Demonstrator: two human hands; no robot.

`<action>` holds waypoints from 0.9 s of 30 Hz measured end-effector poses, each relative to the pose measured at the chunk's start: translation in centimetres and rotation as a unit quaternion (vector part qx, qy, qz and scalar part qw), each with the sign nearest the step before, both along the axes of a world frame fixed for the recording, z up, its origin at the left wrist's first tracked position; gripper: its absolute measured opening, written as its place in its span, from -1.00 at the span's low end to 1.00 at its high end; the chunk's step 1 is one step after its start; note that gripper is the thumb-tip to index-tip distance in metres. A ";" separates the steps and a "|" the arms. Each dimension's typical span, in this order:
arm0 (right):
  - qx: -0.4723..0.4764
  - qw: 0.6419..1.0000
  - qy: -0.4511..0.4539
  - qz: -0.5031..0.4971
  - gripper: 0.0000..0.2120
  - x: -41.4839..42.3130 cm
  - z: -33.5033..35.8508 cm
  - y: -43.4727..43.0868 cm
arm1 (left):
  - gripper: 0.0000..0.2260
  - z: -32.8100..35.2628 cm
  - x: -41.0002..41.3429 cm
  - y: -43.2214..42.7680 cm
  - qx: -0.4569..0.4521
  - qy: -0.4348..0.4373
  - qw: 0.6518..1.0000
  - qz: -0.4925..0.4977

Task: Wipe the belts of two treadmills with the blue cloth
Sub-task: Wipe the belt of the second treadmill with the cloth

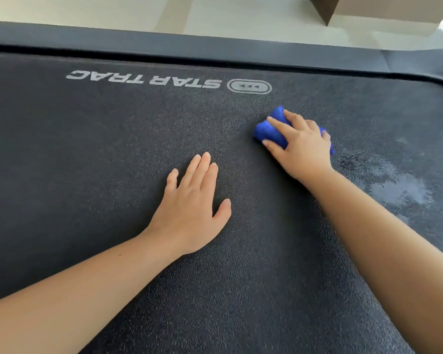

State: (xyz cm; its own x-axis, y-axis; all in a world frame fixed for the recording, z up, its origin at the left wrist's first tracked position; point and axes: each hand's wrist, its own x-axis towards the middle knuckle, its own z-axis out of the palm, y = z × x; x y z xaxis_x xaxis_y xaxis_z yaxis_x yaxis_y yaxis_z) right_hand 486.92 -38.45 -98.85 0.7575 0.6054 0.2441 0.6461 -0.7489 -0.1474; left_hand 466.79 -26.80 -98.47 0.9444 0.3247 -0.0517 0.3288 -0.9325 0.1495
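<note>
A black textured treadmill belt (87, 149) fills most of the view, with white "STAR TRAC" lettering printed upside down near its far edge. My right hand (302, 146) grips a bunched blue cloth (269, 130) and presses it on the belt at right of centre. My left hand (192, 205) lies flat on the belt with straight fingers, a little nearer and to the left of the cloth, holding nothing. A pale, shiny patch (399, 190) shows on the belt to the right of my right wrist.
A dark grey side rail (189, 46) borders the belt's far edge, with a narrow black gap between them. Beyond it lies a pale floor (241, 14). A brown cardboard box (384, 11) stands on the floor at the top right.
</note>
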 end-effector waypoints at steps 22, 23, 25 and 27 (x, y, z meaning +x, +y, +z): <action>0.025 0.993 -0.007 0.118 -0.52 -8.1 -0.3 -6.7 | -0.41 0.2 0.0 -0.4 0.033 0.025 0.999 0.003; 0.027 0.992 -0.013 0.119 -0.52 -8.0 -0.4 -6.6 | -0.41 0.3 0.1 -0.5 0.049 0.039 0.998 -0.001; 0.031 0.991 -0.019 0.127 -0.52 -7.8 -0.6 -6.5 | -0.41 0.3 0.2 -0.5 0.080 0.058 0.995 -0.009; 0.031 0.990 -0.020 0.138 -0.51 -6.9 -0.6 -6.1 | -0.37 0.5 0.6 -0.3 0.091 0.056 0.994 -0.009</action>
